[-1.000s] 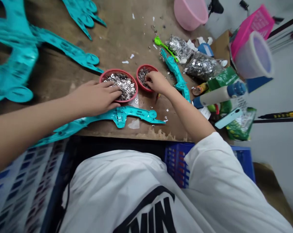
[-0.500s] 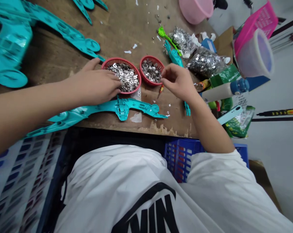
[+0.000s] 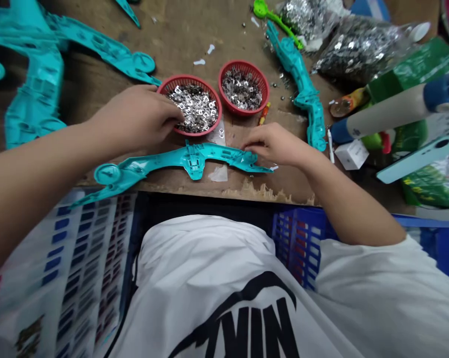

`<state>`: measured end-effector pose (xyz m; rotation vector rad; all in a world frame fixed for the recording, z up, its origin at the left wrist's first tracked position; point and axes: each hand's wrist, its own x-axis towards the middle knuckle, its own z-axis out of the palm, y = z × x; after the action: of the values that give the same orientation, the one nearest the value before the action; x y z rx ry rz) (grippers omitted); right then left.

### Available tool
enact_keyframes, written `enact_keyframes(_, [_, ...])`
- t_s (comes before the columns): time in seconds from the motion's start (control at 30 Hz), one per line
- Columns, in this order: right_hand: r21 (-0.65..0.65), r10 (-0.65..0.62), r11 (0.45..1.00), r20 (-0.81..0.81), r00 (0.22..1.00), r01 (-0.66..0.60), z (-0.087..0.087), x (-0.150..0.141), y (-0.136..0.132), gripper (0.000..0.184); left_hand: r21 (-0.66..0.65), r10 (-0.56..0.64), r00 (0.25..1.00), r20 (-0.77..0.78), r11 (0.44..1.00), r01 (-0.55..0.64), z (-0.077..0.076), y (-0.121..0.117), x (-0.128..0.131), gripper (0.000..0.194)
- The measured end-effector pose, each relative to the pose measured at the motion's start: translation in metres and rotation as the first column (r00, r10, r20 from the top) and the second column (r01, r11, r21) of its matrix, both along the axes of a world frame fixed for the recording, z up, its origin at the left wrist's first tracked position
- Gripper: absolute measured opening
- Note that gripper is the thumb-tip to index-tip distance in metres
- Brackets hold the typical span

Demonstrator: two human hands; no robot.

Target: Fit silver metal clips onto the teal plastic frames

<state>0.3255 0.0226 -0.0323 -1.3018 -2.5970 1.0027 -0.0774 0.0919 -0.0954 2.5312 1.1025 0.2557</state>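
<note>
A long teal plastic part (image 3: pixel 187 161) lies along the near edge of the wooden table (image 3: pixel 98 99). My right hand (image 3: pixel 274 146) rests on its right end, fingers pinched together; what they hold is too small to make out. My left hand (image 3: pixel 135 117) lies curled at the left rim of a red basket (image 3: pixel 194 103) heaped with small shiny metal pieces, fingertips in the pile. A second, smaller red basket (image 3: pixel 244 87) with the same metal pieces stands just right of it.
More teal parts lie at the far left (image 3: pixel 38 84) and right of the baskets (image 3: pixel 302 89). Bags of metal pieces (image 3: pixel 358 47), a green box, a bottle (image 3: pixel 388 112) and a phone (image 3: pixel 418 159) crowd the right. A blue crate (image 3: pixel 302 238) sits below the table edge.
My right hand came away from the small basket and moved down onto the right end of the teal part. My left hand stayed at the large basket. The view tilted downward.
</note>
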Motion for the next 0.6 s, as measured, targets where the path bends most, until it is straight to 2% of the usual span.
enact_keyframes(0.13, [0.063,0.071,0.996,-0.022,0.997,-0.070,-0.006,-0.002,0.000,0.040,-0.068,0.021,1.000,-0.018,0.997,-0.023,0.011,-0.005,0.004,0.061])
enact_keyframes(0.23, [0.059,0.009,0.998,-0.052,0.999,-0.006,-0.014,-0.003,-0.001,0.042,-0.082,0.065,0.998,-0.020,0.994,-0.066,0.014,-0.008,0.006,0.061])
enact_keyframes(0.33, [0.046,-0.108,0.993,-0.095,0.990,0.112,-0.017,-0.009,-0.004,0.032,-0.062,0.081,0.996,-0.031,0.995,-0.083,0.015,-0.010,0.008,0.056])
enact_keyframes(0.4, [0.038,-0.139,0.989,-0.104,0.985,0.144,-0.017,-0.014,-0.007,0.022,-0.038,0.090,0.995,-0.041,0.995,-0.092,0.017,-0.010,0.010,0.054])
enact_keyframes(0.5, [0.046,-0.109,0.992,-0.104,0.989,0.114,-0.016,-0.020,-0.009,0.013,-0.003,0.150,0.987,-0.064,0.989,-0.150,0.020,-0.011,0.012,0.052])
enact_keyframes(0.6, [0.064,-0.042,0.997,-0.114,0.993,0.049,-0.021,-0.022,-0.007,0.017,-0.005,0.197,0.979,-0.061,0.980,-0.197,0.024,-0.012,0.014,0.048])
